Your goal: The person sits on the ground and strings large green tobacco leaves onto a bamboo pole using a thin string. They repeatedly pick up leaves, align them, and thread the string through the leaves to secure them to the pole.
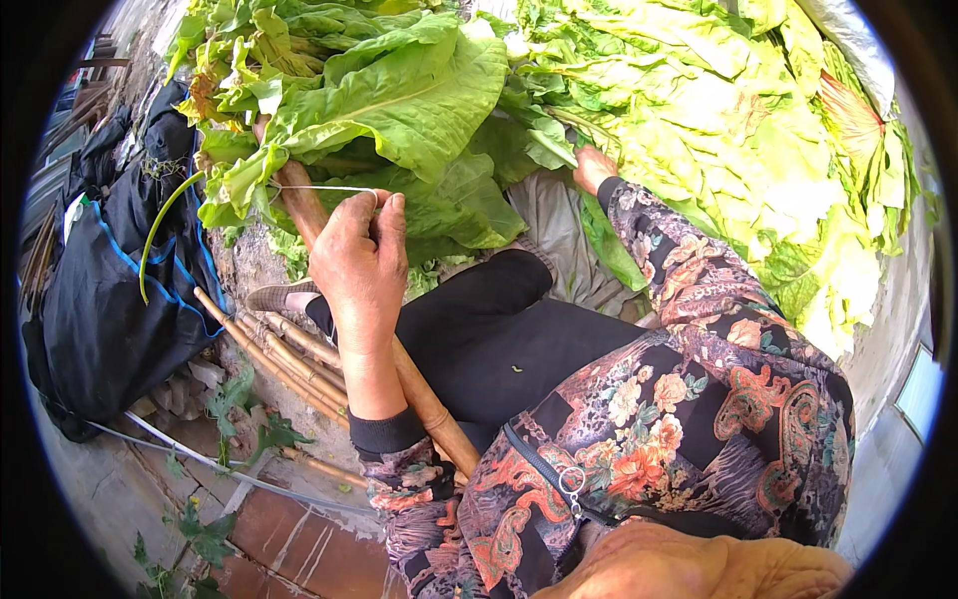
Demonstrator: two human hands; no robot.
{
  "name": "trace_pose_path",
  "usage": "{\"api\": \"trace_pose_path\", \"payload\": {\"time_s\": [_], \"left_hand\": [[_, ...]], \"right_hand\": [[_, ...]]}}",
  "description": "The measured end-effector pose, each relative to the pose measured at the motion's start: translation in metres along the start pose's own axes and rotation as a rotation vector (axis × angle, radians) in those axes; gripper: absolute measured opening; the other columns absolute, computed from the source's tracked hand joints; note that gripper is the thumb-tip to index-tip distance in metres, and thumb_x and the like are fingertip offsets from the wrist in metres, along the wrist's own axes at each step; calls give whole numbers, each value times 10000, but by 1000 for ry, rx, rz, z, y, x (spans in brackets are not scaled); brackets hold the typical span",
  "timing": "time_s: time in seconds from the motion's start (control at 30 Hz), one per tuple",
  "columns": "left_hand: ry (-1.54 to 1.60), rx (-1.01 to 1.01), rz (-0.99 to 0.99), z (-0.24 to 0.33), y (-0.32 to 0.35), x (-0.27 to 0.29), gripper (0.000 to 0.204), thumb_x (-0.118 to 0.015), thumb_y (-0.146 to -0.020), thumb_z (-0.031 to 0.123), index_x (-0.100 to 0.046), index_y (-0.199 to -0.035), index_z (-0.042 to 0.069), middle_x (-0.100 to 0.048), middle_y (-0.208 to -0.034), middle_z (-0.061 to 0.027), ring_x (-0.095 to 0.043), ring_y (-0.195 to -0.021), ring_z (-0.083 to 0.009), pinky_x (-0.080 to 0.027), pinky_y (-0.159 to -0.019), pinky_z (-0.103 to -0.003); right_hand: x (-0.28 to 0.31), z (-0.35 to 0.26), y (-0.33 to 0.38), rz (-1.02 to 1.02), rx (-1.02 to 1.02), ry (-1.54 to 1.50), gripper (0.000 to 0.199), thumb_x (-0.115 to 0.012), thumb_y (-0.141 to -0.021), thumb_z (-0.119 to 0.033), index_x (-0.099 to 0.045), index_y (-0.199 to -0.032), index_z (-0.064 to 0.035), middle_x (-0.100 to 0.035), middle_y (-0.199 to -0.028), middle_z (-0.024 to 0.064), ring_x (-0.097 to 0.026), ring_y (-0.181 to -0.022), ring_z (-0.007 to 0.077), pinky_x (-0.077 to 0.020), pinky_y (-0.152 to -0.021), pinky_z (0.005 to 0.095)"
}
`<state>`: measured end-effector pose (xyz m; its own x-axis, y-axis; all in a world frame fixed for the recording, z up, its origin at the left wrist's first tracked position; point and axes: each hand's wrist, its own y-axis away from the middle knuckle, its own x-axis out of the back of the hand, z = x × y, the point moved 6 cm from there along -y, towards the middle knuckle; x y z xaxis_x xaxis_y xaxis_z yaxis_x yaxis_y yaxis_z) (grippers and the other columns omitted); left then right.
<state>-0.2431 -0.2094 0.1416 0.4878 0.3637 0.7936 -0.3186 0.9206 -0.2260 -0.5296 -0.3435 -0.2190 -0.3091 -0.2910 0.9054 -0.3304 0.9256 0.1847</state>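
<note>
At the left, the string [324,188] runs nearly straight from the pole [424,399] to the left hand [357,255], where thumb and bent forefinger pinch it; if that pinch eases, the line could go slack, while too hard a tug might bruise or cut soft leaf tissue; the hanging leaves [409,110] crowd the pole's upper end, so uneven weight could roll it; farther right, the right hand [596,168] meets the butt of a pale leaf stalk [554,150], fingertips hidden, so I cannot tell whether they grasp it; a rough pull there could tear a blade or drag neighbours off the leaf pile [699,150].

Materials, same order: black sheeting [100,319], slack and creased, edged in blue; beside it a thin green stem [154,230], curved like a bow; canes [269,354], slender, tan, jointed, lying roughly side by side; pole thicker, brown, smooth-looking, slanting up from beside the floral jacket [649,439] and passing behind the left hand; string thin and white; hanging leaves broad, wrinkled, green, pale-ribbed, some browned at left; leaf pile yellower, crumpled, overlapping, glaring in strong light at upper right.
</note>
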Motion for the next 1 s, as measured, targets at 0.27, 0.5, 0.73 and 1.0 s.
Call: {"api": "trace_pose_path", "payload": {"time_s": [0.27,0.5,0.73,1.0], "left_hand": [[15,89,-109,-14,-8,-14,330,-716,-776,319,-666,-902,18,-586,-613,-69,-573,-559,-227,-457,-580,-344],[321,248,-347,-42,-2,-50,1060,-771,-681,523,-273,-1345,-136,-608,-704,-98,-612,-684,-188,-486,-649,-297],[736,271,-284,-57,0,-73,1180,-826,-646,437,-102,-1395,-118,-590,-834,-105,-579,-741,-168,-480,-650,-263],[652,183,-235,-59,-18,-77,1264,-810,-705,337,176,-1425,8,-190,-1453,-331,-605,-1045,-292,-543,-752,-317]], "right_hand": [[32,3,26,-233,133,-545,325,-636,-687,-169,-601,-940,32,-607,-753,182,-598,-710,267,-480,-674,366],[161,-86,116,-178,193,-606,193,-583,-705,-142,-482,-750,15,-449,-654,85,-422,-616,142,-388,-556,331],[134,-152,152,-133,791,-544,168,-511,-804,-148,-543,-899,-13,-520,-711,94,-532,-642,187,-393,-535,335],[92,-121,136,-695,347,-748,280,-554,-745,-111,-569,-1006,-9,-527,-790,0,-447,-725,97,-423,-640,259]]}}
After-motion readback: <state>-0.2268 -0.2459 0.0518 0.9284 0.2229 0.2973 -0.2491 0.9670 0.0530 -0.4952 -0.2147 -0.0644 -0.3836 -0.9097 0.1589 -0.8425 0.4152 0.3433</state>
